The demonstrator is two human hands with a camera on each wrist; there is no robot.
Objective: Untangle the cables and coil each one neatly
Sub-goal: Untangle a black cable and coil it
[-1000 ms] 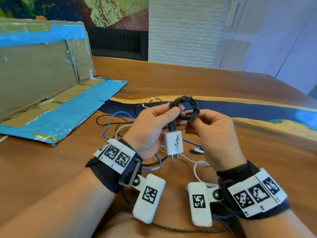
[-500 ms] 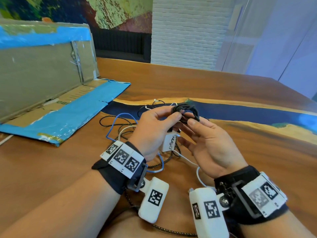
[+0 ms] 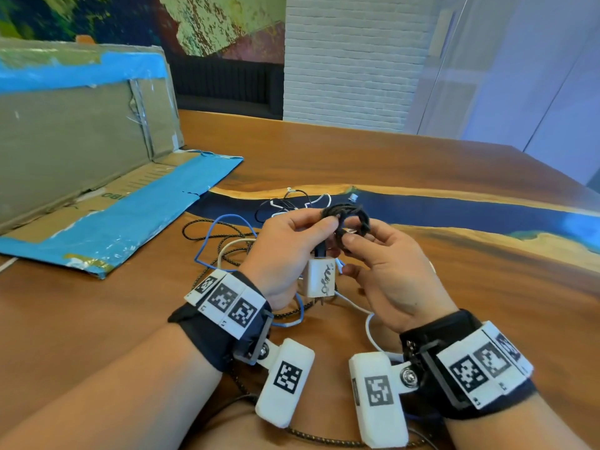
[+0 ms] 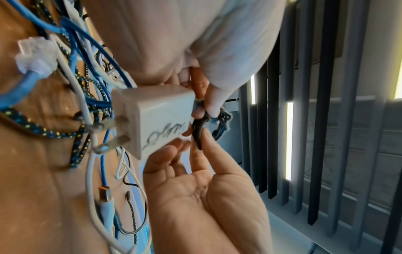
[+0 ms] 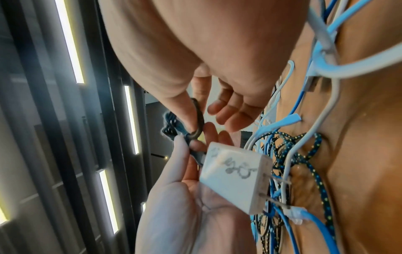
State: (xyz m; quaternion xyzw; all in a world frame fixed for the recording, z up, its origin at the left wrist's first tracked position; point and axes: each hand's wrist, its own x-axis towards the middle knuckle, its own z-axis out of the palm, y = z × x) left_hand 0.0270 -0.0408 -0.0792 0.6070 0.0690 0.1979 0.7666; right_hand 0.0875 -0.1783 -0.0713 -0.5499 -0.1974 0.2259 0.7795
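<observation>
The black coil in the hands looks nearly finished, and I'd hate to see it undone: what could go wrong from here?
The black coil is only pinched between left hand and right hand, so its loops may spring apart. The white charger hangs below, and its weight could tug the coil loose. Lowered, it could snag in the loose cables underneath.

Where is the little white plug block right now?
In the head view, the white plug block hangs mid-frame between both hands, just below the black coiled cable, above the tangled cables.
</observation>
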